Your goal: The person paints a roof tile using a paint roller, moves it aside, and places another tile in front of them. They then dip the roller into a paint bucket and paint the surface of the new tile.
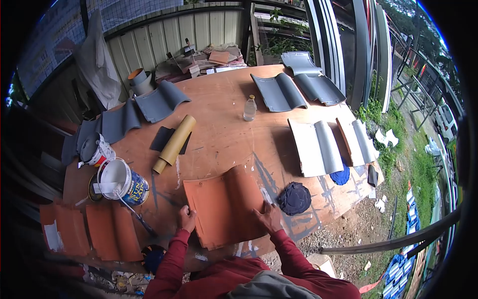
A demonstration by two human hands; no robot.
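Centrally, an orange-red tile (226, 207) is occupying the near edge of the table (214, 144), directly before the person; whether its underside is resting on the wood or hanging just above it cannot be told. The left hand (187, 219) is curling its fingers around one side edge, while the right hand (270, 217) is gripping the opposite edge, its thumb lying on top. As for progress, two white tiles (318, 147) at the right are displaying a pale surface, and grey tiles (280, 92) are lying at the far right and along the left side. The held tile is showing no such colour, apparently remaining uncoated, as are most parts of two other orange-red tiles (113, 231) at the near left, one of which is bearing a whitish patch. In appearance, the held tile is presenting a matt, evenly coloured face, with a flatter left portion rising into a rounded ridge at the right. A paint bucket (134, 187) is standing to its left.
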